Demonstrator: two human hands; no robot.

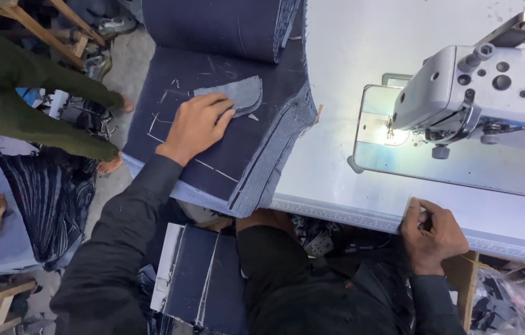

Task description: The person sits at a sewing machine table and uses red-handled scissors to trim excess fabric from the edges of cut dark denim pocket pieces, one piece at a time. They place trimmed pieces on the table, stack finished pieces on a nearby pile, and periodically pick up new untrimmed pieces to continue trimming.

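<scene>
Denim lies stacked at the left end of the bench [337,56]; the stack of dark blue cut panels [256,149] shows its layered edges toward the person, and white chalk lines cross the top panel. On top of that stack sits a small curved pocket piece [238,93] in a paler grey-blue, rounded on its far side. The left hand [195,124] lies flat on the stack, fingers spread and extended, palm down — its fingertips rest on the near edge of the pocket piece, pressing rather than gripping; nothing is closed inside it. The right hand [431,232] is well apart from the denim, at the near edge of the bench; its fingers are curled over that edge, thumb on top, and whether it holds anything small I cannot tell. Beyond it stands a white industrial sewing machine [479,87], its lamp lighting the needle plate [386,133]. Another folded bundle of dark denim [213,25] lies at the far side of the stack — a further pile [200,279] sits below the bench by the person's lap; someone in an olive sleeve [21,93] is at the far left.
</scene>
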